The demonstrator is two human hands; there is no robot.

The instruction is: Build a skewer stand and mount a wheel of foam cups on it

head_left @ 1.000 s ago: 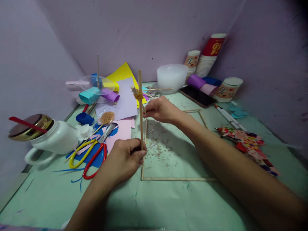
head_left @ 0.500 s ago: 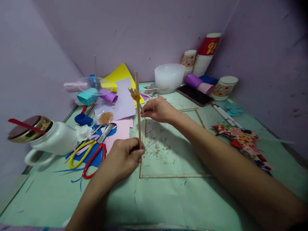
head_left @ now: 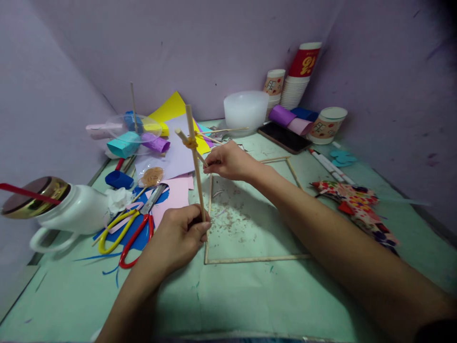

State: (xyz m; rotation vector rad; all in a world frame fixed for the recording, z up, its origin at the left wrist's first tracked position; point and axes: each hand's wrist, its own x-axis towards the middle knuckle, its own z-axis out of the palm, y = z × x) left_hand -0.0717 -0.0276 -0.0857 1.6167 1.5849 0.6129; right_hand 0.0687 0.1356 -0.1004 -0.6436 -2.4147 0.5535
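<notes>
Two thin wooden sticks cross near their tops, bound by a yellowish rubber band [head_left: 192, 143]. My left hand [head_left: 183, 233] pinches the nearer wooden stick [head_left: 198, 183] low down, holding it almost upright with a slight lean to the left. On the second, farther stick [head_left: 202, 158], my right hand [head_left: 228, 162] has its fingertips closed. Both hands are at the left side of a rectangular stick frame [head_left: 253, 260] lying flat on the green table cover. My right forearm hides part of that frame.
Left are scissors [head_left: 148, 205], a white mug [head_left: 76, 209] lying on its side, coloured paper [head_left: 182, 155] and a bag of rubber bands [head_left: 152, 176]. Behind stand a translucent bowl [head_left: 246, 110] and stacked paper cups [head_left: 294, 90]. A phone [head_left: 284, 138], markers [head_left: 332, 166] and floral fabric [head_left: 357, 205] lie right.
The bound tops of the sticks have tipped to the left, and the sticks have spread slightly farther apart. Both hands keep their grip. The whole view has shifted a little.
</notes>
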